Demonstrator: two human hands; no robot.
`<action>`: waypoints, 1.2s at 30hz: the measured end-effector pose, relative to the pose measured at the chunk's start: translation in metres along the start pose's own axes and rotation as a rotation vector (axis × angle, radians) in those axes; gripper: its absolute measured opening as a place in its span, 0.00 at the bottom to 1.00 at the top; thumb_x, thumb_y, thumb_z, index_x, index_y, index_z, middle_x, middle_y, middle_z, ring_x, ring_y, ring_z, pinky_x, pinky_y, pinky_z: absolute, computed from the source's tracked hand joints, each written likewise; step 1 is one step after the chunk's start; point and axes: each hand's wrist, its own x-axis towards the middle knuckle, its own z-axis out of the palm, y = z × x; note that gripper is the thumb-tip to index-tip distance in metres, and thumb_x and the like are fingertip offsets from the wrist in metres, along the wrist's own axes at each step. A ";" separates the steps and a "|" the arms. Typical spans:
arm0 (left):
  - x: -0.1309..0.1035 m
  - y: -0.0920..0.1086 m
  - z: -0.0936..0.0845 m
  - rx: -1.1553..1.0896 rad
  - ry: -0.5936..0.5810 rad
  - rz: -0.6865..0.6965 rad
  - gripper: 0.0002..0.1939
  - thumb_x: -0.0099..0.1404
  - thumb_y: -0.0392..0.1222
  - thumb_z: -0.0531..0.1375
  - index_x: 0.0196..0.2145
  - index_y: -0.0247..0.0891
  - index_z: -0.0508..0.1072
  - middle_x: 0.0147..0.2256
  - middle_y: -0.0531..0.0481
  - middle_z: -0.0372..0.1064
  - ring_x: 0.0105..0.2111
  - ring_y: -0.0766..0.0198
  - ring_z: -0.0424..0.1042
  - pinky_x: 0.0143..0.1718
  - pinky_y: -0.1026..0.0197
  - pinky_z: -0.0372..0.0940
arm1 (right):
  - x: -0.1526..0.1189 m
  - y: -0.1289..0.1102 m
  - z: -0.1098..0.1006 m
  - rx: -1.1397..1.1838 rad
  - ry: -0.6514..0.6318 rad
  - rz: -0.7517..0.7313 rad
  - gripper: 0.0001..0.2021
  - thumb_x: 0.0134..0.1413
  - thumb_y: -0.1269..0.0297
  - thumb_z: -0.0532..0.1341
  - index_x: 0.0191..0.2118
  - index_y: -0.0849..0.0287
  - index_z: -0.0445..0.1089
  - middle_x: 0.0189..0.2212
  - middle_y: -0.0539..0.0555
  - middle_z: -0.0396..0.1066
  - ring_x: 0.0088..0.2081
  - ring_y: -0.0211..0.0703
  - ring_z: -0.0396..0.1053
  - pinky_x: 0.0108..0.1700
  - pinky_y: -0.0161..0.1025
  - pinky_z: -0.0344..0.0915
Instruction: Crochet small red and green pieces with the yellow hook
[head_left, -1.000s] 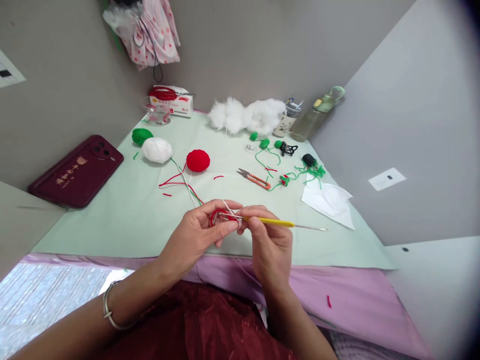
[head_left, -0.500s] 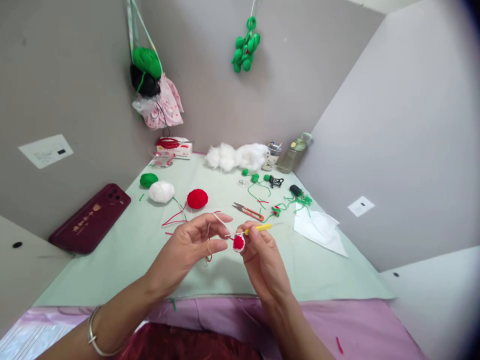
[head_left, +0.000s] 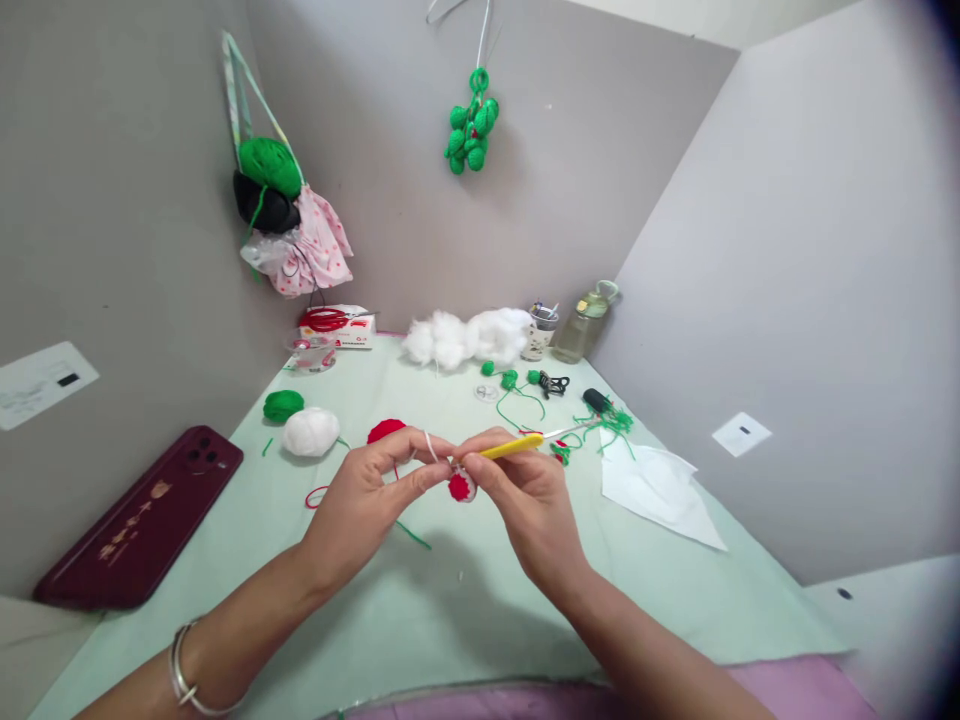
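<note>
Slanting gently upward to the right from the middle of the frame, a yellow-handled crochet hook (head_left: 513, 446) sits pinched in the right hand (head_left: 531, 495), its bare metal end pointing right. Just below the handle's left end hangs a small red-and-white crochet piece (head_left: 460, 487); the left hand (head_left: 367, 492) pinches its upper edge, though the fingertips partly hide the grip. White yarn (head_left: 430, 446) crosses the left forefinger. Beyond, on the counter (head_left: 360, 620), lie white stuffing (head_left: 466, 338) and, left of centre, a white yarn ball (head_left: 311, 432).
</note>
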 end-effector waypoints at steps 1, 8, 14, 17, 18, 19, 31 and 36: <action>0.007 -0.004 -0.001 -0.007 -0.007 -0.021 0.09 0.68 0.50 0.67 0.34 0.45 0.82 0.32 0.54 0.76 0.30 0.62 0.68 0.34 0.61 0.61 | 0.007 0.002 -0.002 -0.033 -0.017 -0.003 0.08 0.64 0.60 0.67 0.34 0.55 0.81 0.32 0.50 0.73 0.30 0.35 0.69 0.35 0.37 0.70; 0.047 -0.049 -0.019 -0.317 -0.004 -0.234 0.08 0.64 0.47 0.72 0.31 0.43 0.82 0.31 0.54 0.77 0.36 0.65 0.74 0.41 0.66 0.67 | 0.047 0.030 -0.050 -0.797 -0.210 -0.036 0.11 0.67 0.63 0.65 0.53 0.56 0.73 0.44 0.56 0.77 0.43 0.44 0.77 0.44 0.41 0.73; 0.052 -0.080 -0.031 -0.852 0.068 -0.407 0.10 0.58 0.43 0.77 0.31 0.38 0.82 0.40 0.49 0.78 0.48 0.57 0.77 0.59 0.51 0.73 | 0.054 0.072 -0.072 -1.760 -0.491 0.120 0.10 0.61 0.81 0.61 0.43 0.63 0.75 0.41 0.61 0.78 0.44 0.53 0.76 0.43 0.44 0.71; 0.051 -0.088 -0.031 -0.937 0.121 -0.465 0.08 0.59 0.39 0.77 0.33 0.36 0.84 0.43 0.46 0.79 0.51 0.54 0.78 0.60 0.47 0.74 | 0.057 0.086 -0.074 -1.759 -0.494 0.138 0.15 0.57 0.88 0.57 0.39 0.63 0.75 0.38 0.62 0.77 0.41 0.51 0.76 0.40 0.42 0.68; 0.050 -0.090 -0.031 -0.952 0.125 -0.468 0.07 0.60 0.39 0.76 0.34 0.36 0.84 0.43 0.46 0.79 0.51 0.54 0.79 0.61 0.46 0.74 | 0.058 0.089 -0.076 -1.758 -0.493 0.140 0.15 0.57 0.88 0.56 0.40 0.63 0.75 0.39 0.62 0.76 0.41 0.51 0.75 0.39 0.41 0.68; 0.049 -0.092 -0.030 -0.966 0.124 -0.464 0.07 0.61 0.39 0.76 0.34 0.35 0.84 0.42 0.46 0.79 0.50 0.54 0.79 0.62 0.46 0.73 | 0.059 0.091 -0.078 -1.738 -0.482 0.141 0.16 0.58 0.87 0.56 0.41 0.63 0.75 0.39 0.61 0.76 0.40 0.50 0.75 0.38 0.41 0.67; 0.042 -0.091 -0.020 -0.777 0.000 -0.397 0.12 0.64 0.49 0.73 0.30 0.40 0.79 0.34 0.50 0.73 0.45 0.60 0.75 0.56 0.58 0.70 | 0.038 0.039 -0.033 -0.085 -0.466 0.578 0.24 0.74 0.45 0.51 0.51 0.59 0.75 0.28 0.48 0.67 0.27 0.34 0.59 0.30 0.34 0.57; 0.038 -0.091 -0.014 -0.680 0.060 -0.369 0.12 0.64 0.51 0.72 0.31 0.41 0.79 0.35 0.50 0.74 0.46 0.58 0.73 0.54 0.58 0.69 | 0.031 0.044 -0.024 -0.073 -0.504 0.558 0.22 0.72 0.45 0.55 0.43 0.60 0.75 0.29 0.48 0.64 0.33 0.37 0.61 0.37 0.36 0.58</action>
